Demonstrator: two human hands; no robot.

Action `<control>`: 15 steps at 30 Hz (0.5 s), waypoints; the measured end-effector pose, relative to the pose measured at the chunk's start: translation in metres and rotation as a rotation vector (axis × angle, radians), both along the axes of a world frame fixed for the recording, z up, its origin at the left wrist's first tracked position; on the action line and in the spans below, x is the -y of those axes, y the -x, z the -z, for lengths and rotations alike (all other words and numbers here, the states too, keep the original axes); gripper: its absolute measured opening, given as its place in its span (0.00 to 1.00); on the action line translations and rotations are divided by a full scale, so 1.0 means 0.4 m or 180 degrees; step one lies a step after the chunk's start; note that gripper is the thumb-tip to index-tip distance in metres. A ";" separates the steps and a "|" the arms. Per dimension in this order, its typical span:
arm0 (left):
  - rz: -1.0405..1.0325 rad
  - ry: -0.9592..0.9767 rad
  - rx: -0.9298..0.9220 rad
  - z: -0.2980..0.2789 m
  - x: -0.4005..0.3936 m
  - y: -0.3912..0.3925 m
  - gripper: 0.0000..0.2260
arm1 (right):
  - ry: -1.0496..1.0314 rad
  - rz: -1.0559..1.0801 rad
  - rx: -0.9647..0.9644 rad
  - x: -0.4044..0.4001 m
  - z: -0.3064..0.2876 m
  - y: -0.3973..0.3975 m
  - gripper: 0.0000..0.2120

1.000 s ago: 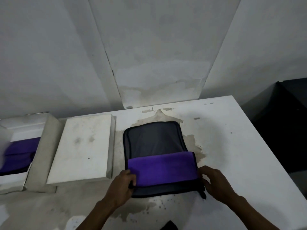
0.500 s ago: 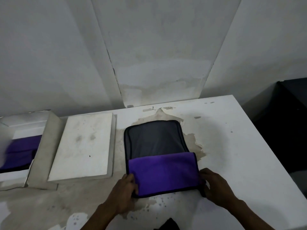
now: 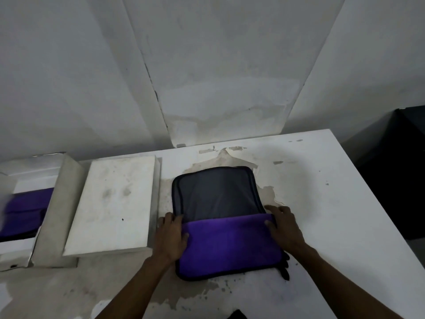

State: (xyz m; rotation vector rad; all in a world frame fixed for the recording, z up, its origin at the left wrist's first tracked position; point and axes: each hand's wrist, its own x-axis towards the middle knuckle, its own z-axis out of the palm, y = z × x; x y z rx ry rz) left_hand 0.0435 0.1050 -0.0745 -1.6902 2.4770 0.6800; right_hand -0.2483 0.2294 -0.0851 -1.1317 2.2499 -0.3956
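left hand (image 3: pixel 172 236): set at the left edge of the soft purple cloth (image 3: pixel 230 245). Thumb is laid on top, fingers run alongside the edge, and the cloth is pinched there.
right hand (image 3: pixel 286 229): placed at the cloth's upper right corner. Thumb is set on the purple, fingers are spread over the pouch's right edge. Whether anything is gripped cannot be told.
thing in hand: soft purple cloth, rectangular, fleecy-looking. It is laid flat over the near half of a dark grey flat fabric pouch (image 3: pixel 216 192) with black piping. A black edge is seen round its near side. Tucked inside or only on top: cannot be told.
location: pouch and cloth are found on the white stained table (image 3: pixel 333 203), centre, just in front of the person. The far half of the pouch is left uncovered.
handling, judged: cloth is expected to be light and limp, not fragile, with a grippy nap unlikely to slip. It is liable to bunch if pushed from one side. Pouch is judged thin, floppy and light, and likely to be dragged along unless pinned.
where to hold, judged: both far corners of the cloth are best pinched, one per hand, so the edge is kept straight. The pouch rim is to be held down by spare fingers.
black zip pull (image 3: pixel 285 271): seen off the pouch's near right corner, beside the right wrist. It could be snagged.
white flat cardboard box lid (image 3: pixel 112 203): laid just left of the pouch, near the left hand, not touched.
open white box (image 3: pixel 16 247): far left, well apart. More purple fabric is seen inside, blurred.
dark cabinet (image 3: pixel 395 180): right of the table, apart.
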 end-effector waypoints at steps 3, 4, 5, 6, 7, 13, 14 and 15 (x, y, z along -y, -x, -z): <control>0.0096 -0.0194 0.0331 0.001 0.016 0.007 0.18 | -0.0204 -0.0133 -0.0106 0.022 0.003 0.013 0.19; 0.0051 -0.0238 0.0262 0.003 0.019 0.008 0.16 | -0.0189 -0.0079 -0.0071 0.025 0.003 0.018 0.17; -0.0023 -0.0279 0.0143 0.007 0.022 0.005 0.14 | -0.0193 -0.0030 -0.0060 0.027 0.000 0.021 0.15; -0.0138 -0.0348 0.0015 0.007 0.027 0.002 0.12 | -0.0154 0.0010 -0.0062 0.031 0.000 0.027 0.11; -0.0268 -0.0413 -0.0107 0.007 0.032 -0.002 0.10 | -0.0148 0.0062 -0.0074 0.035 -0.005 0.031 0.09; -0.0392 -0.0451 -0.0267 -0.018 0.041 -0.012 0.05 | 0.0124 0.0287 0.0201 0.042 -0.025 0.033 0.09; -0.0444 -0.0539 -0.0483 -0.026 0.039 -0.007 0.07 | 0.0260 0.0285 0.0331 0.042 -0.032 0.030 0.09; -0.0548 -0.0689 -0.0749 -0.037 0.037 -0.002 0.08 | 0.0342 0.0274 0.0472 0.041 -0.041 0.024 0.09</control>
